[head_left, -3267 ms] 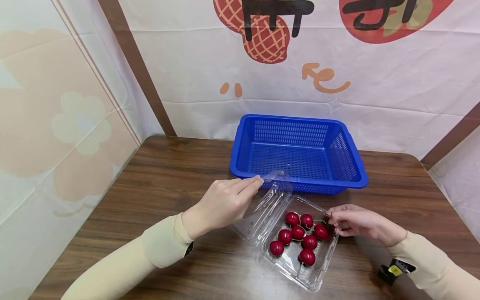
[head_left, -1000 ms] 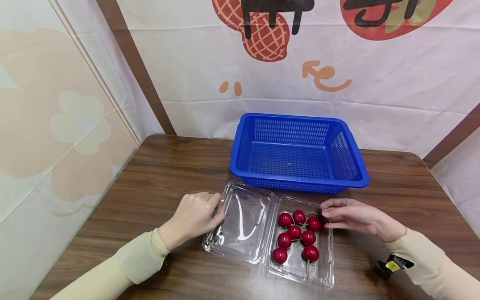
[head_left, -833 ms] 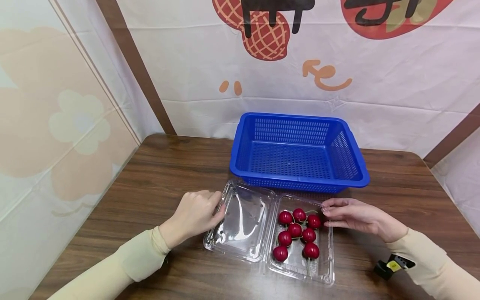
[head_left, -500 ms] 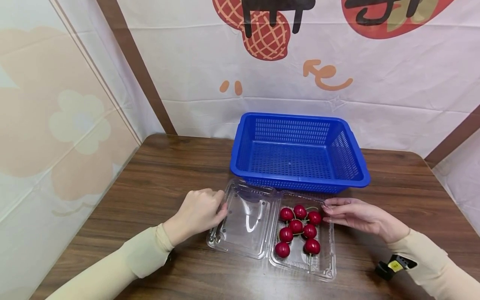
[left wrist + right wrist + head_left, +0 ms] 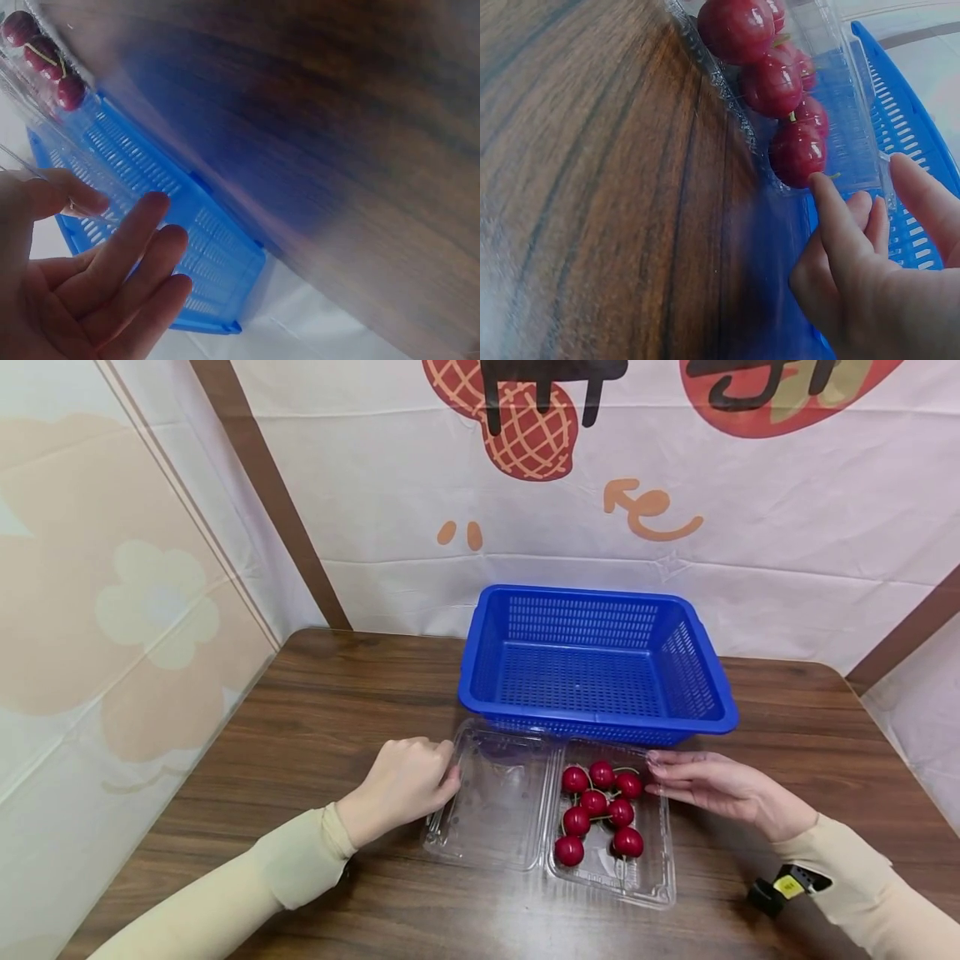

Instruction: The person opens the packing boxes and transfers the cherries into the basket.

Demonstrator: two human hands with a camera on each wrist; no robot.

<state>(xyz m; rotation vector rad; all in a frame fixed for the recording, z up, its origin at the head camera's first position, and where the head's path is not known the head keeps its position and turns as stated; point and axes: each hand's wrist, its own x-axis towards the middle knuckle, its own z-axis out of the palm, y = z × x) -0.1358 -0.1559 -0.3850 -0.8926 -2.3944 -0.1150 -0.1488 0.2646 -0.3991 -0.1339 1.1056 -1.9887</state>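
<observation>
A clear plastic clamshell container [image 5: 651,881] lies spread open in front of the blue basket, its lid [image 5: 491,814] folded out to the left. Several red cherries [image 5: 593,802] with green stems sit in its right half. My left hand [image 5: 402,787] pinches the lid's left edge between thumb and forefinger; the left wrist view shows the other fingers loosely bent. At the container's far right corner, my right hand [image 5: 727,789] holds the rim, thumb on top and fingertips against the outer side wall, close to the cherries [image 5: 799,154].
Just behind the container stands a blue perforated basket [image 5: 600,720], with nothing in it. Both rest on a dark wood-grain table [image 5: 337,693]. A printed white cloth [image 5: 390,485] hangs behind the table, and another covers the left side.
The lid, half raised at first, has swung left and down. Since then both hands have shifted the container slightly away toward the basket, the cherries moving with it.
</observation>
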